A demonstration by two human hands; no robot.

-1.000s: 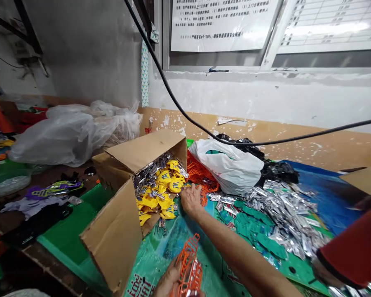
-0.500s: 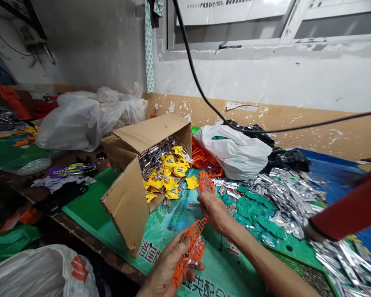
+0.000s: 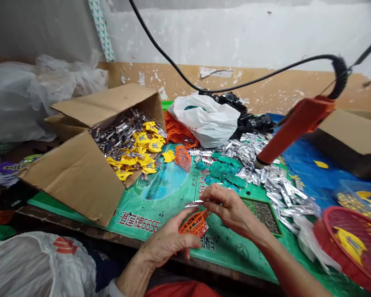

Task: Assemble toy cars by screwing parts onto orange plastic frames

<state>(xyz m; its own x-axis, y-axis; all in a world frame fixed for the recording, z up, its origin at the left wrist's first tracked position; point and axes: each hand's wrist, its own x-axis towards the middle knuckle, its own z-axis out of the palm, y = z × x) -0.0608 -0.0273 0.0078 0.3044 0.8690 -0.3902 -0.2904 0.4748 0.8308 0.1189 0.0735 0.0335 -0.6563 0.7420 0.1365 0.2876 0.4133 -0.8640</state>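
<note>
My left hand is closed around an orange openwork plastic piece, its thumb and fingers on either side of it. Just above that piece, my right hand pinches a thin silver metal strip, close to the tip of my left thumb. The exact kind of both parts is not clear. Another flat orange lattice piece lies on the green mat, beside green plastic pieces.
A cardboard box on its side spills yellow pieces and metal parts. A white bag sits behind. A red corded power tool hangs over silver strips. A red basket and a tray of small screws are right.
The view has swung right, bringing the red basket and more of the power tool into sight. My right hand has come back from near the orange piece on the mat to the piece in my left hand.
</note>
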